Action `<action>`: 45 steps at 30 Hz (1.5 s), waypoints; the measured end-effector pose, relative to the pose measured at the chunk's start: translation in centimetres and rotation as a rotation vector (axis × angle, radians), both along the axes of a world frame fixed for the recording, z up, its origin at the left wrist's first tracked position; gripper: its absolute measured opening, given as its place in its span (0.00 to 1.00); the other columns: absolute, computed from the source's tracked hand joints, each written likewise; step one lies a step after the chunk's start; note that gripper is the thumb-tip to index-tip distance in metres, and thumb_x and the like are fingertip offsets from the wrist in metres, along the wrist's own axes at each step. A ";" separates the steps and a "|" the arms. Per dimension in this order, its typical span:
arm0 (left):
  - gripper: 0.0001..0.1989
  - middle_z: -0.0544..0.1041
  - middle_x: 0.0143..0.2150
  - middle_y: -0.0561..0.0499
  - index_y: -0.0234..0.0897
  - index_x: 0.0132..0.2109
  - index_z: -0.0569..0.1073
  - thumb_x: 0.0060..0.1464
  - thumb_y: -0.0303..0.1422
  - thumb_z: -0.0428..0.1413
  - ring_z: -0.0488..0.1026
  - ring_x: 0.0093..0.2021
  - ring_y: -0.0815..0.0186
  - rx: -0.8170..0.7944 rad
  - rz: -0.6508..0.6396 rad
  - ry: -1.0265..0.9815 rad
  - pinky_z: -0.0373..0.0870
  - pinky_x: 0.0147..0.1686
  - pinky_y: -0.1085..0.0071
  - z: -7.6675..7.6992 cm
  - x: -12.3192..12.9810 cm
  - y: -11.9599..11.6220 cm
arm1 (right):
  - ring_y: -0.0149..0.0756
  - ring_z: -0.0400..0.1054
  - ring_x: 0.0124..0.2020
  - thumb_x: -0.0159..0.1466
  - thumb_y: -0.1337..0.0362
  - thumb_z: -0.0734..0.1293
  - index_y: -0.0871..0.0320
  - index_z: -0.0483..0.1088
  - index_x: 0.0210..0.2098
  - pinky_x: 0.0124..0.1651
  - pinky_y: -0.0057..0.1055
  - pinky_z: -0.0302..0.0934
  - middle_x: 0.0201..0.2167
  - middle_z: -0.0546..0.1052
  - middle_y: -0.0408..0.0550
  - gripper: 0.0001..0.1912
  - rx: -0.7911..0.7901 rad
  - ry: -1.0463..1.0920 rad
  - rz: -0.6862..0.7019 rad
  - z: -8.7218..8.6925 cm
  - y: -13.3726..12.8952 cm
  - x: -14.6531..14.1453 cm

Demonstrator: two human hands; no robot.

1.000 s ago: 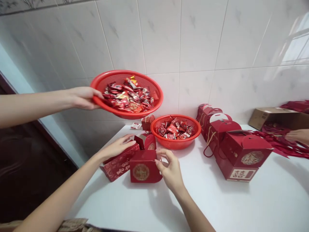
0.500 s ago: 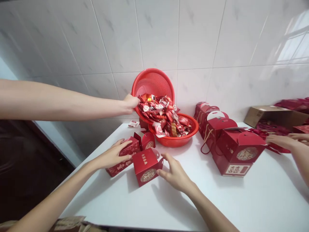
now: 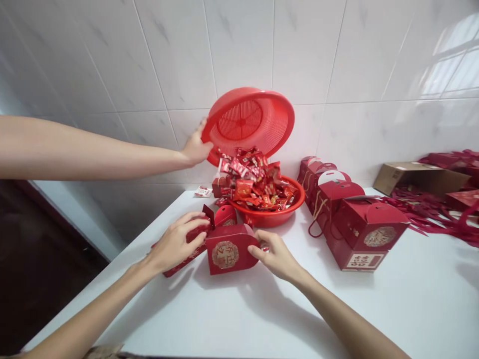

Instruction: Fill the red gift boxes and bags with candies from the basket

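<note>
My left hand lies over a red gift box, fingers and thumb bent around its top. With my right hand I pinch the rounded end flap of a second red gift box, which has a gold round emblem facing me. Behind these, another small red box stands with a flap up. Past the boxes, another person's hand tips a red plastic basket over a red bowl. Red-wrapped sweets tumble out and heap in the bowl.
A row of red gift boxes with rope handles stands to the right. Beyond it are a cardboard box and a pile of dark red ribbons. A small printed card lies by the tiled wall.
The basket has tipped further and sweets are falling into the bowl. My right hand has turned the box and closed on its flap. The other hands at far right have left view.
</note>
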State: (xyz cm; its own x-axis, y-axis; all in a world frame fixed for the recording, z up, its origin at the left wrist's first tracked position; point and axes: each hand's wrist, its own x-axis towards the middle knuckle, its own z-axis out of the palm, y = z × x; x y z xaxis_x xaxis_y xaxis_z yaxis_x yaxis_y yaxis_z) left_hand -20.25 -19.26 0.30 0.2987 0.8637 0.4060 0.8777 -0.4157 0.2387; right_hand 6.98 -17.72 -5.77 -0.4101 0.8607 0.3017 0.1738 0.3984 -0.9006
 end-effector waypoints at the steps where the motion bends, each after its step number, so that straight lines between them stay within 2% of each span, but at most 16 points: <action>1: 0.20 0.74 0.57 0.41 0.37 0.48 0.78 0.61 0.44 0.49 0.74 0.54 0.53 0.016 -0.026 -0.024 0.70 0.57 0.59 0.3 0.7 -0.3 | 0.32 0.65 0.30 0.61 0.63 0.66 0.59 0.68 0.28 0.34 0.28 0.59 0.27 0.74 0.43 0.07 -0.002 0.018 0.011 0.3 0.0 0.3; 4: 0.20 0.73 0.58 0.43 0.39 0.53 0.76 0.61 0.45 0.52 0.73 0.56 0.54 -0.001 -0.121 -0.065 0.70 0.57 0.61 0.9 3.1 -1.1 | 0.31 0.64 0.29 0.62 0.60 0.66 0.60 0.70 0.29 0.33 0.27 0.58 0.27 0.73 0.43 0.10 0.021 0.046 0.040 1.8 -0.2 1.3; 7: 0.25 0.70 0.62 0.44 0.42 0.61 0.69 0.59 0.44 0.56 0.71 0.59 0.54 -0.112 -0.224 -0.085 0.71 0.57 0.61 1.0 5.5 -1.7 | 0.31 0.65 0.29 0.64 0.59 0.66 0.60 0.72 0.31 0.32 0.26 0.57 0.28 0.75 0.43 0.10 0.111 0.021 0.026 3.6 -0.6 2.3; 11: 0.31 0.67 0.65 0.44 0.44 0.67 0.62 0.57 0.35 0.57 0.68 0.62 0.56 -0.223 -0.329 -0.167 0.67 0.61 0.59 0.9 7.7 -1.7 | 0.33 0.68 0.32 0.66 0.62 0.66 0.59 0.75 0.35 0.35 0.28 0.60 0.32 0.78 0.45 0.08 0.276 -0.047 0.099 5.1 -1.0 3.6; 15: 0.28 0.65 0.67 0.47 0.44 0.59 0.72 0.51 0.26 0.52 0.61 0.67 0.53 -0.356 -0.380 -0.190 0.61 0.65 0.55 1.1 8.7 -1.1 | 0.36 0.67 0.37 0.67 0.63 0.68 0.57 0.78 0.36 0.45 0.34 0.60 0.34 0.79 0.47 0.07 0.489 -0.213 0.238 4.3 -1.1 4.3; 19: 0.18 0.65 0.67 0.50 0.45 0.50 0.79 0.58 0.29 0.48 0.63 0.65 0.53 -0.490 -0.336 -0.218 0.60 0.65 0.55 1.2 9.3 -0.6 | 0.38 0.65 0.43 0.67 0.56 0.69 0.57 0.79 0.33 0.51 0.37 0.56 0.39 0.81 0.47 0.12 0.546 -0.241 0.351 3.1 -1.3 4.6; 23: 0.13 0.69 0.61 0.47 0.43 0.46 0.80 0.63 0.38 0.51 0.68 0.60 0.55 -0.451 -0.332 -0.208 0.63 0.63 0.58 0.7 10.2 -0.3 | 0.38 0.63 0.40 0.71 0.49 0.62 0.58 0.79 0.32 0.50 0.39 0.54 0.35 0.81 0.47 0.23 0.518 -0.252 0.381 3.0 -1.5 4.8; 27: 0.13 0.70 0.59 0.46 0.39 0.37 0.79 0.63 0.35 0.51 0.69 0.59 0.55 -0.373 -0.365 -0.098 0.66 0.59 0.60 0.2 10.9 -0.1 | 0.38 0.61 0.38 0.72 0.49 0.58 0.58 0.76 0.27 0.47 0.40 0.53 0.30 0.80 0.47 0.26 0.519 -0.309 0.355 3.3 -1.7 5.0; 30: 0.06 0.71 0.57 0.44 0.38 0.40 0.76 0.58 0.33 0.55 0.71 0.57 0.54 -0.328 -0.413 -0.064 0.70 0.54 0.62 -0.2 11.1 0.1 | 0.38 0.61 0.37 0.72 0.48 0.57 0.57 0.75 0.26 0.47 0.40 0.53 0.28 0.79 0.47 0.28 0.498 -0.340 0.364 3.3 -1.7 5.0; 33: 0.10 0.74 0.53 0.44 0.38 0.48 0.71 0.60 0.31 0.51 0.74 0.49 0.58 -0.277 -0.432 -0.064 0.72 0.48 0.64 -0.7 11.1 0.4 | 0.40 0.63 0.38 0.72 0.46 0.55 0.56 0.77 0.30 0.48 0.40 0.55 0.29 0.79 0.49 0.28 0.468 -0.354 0.404 3.4 -1.8 5.0; 36: 0.13 0.75 0.49 0.46 0.38 0.50 0.69 0.62 0.26 0.44 0.74 0.46 0.61 -0.206 -0.394 -0.126 0.70 0.47 0.65 -1.0 11.1 0.7 | 0.41 0.64 0.39 0.71 0.45 0.57 0.54 0.79 0.37 0.51 0.41 0.56 0.31 0.80 0.49 0.25 0.460 -0.377 0.428 3.5 -2.1 4.9; 38: 0.14 0.76 0.48 0.47 0.39 0.48 0.70 0.61 0.24 0.44 0.74 0.46 0.61 -0.180 -0.366 -0.167 0.69 0.48 0.65 -1.0 10.9 1.2 | 0.42 0.65 0.40 0.70 0.46 0.59 0.54 0.79 0.41 0.51 0.41 0.56 0.34 0.80 0.49 0.23 0.468 -0.387 0.435 3.5 -2.3 4.8; 42: 0.15 0.76 0.42 0.49 0.38 0.36 0.76 0.54 0.21 0.46 0.74 0.40 0.63 -0.256 -0.323 -0.168 0.69 0.43 0.67 -1.3 10.5 2.1 | 0.41 0.65 0.43 0.71 0.49 0.59 0.54 0.77 0.49 0.53 0.40 0.56 0.43 0.81 0.49 0.22 0.480 -0.352 0.486 3.4 -2.7 4.2; 45: 0.16 0.76 0.40 0.50 0.39 0.34 0.79 0.53 0.23 0.47 0.74 0.41 0.63 -0.309 -0.297 -0.189 0.68 0.44 0.68 -1.3 10.6 2.3 | 0.40 0.65 0.44 0.70 0.48 0.62 0.55 0.74 0.54 0.54 0.39 0.56 0.51 0.78 0.49 0.23 0.490 -0.361 0.504 2.9 -2.8 3.7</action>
State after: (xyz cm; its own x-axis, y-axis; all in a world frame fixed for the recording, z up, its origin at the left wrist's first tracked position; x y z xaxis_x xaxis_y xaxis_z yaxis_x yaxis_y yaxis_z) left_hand -9.70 -16.95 -1.01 0.4967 0.8411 0.2141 0.6605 -0.5264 0.5354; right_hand 10.64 -20.53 -2.85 -0.8605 0.3482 0.3718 0.1149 0.8437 -0.5244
